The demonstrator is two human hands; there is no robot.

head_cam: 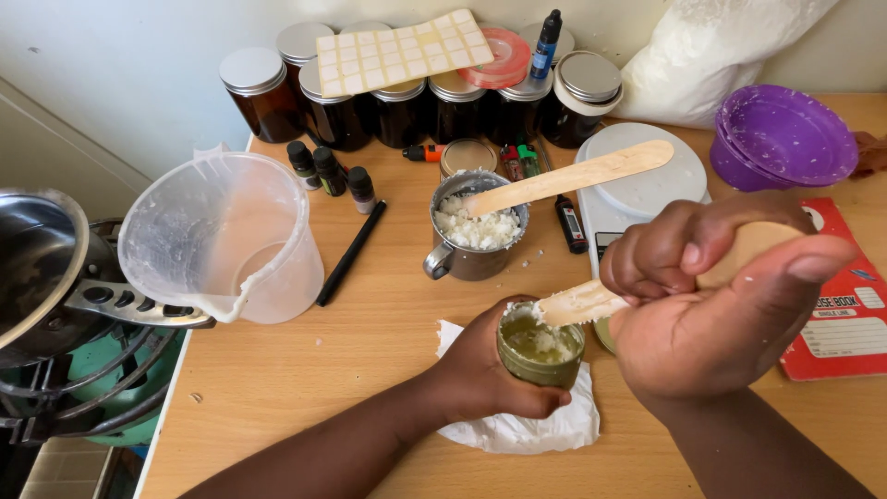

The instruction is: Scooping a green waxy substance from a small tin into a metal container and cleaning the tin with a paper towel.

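My left hand [476,374] grips a small round jar [540,346] of greenish-yellow balm with white flakes, held over a crumpled white tissue [517,430]. My right hand [716,296] holds a flat wooden stick [582,302], its waxy tip resting on the jar's rim. Just behind, a small metal cup [471,240] holds white wax flakes, and a second wooden stick [573,176] lies across it.
A clear plastic measuring jug [222,236] stands at left beside a metal pot [42,268] on a gas burner. Dark amber jars [416,102], small dropper bottles [328,171], a black pen [351,251], a white scale [642,180], purple bowls [781,139] and a red notebook [841,314] crowd the wooden table [305,388].
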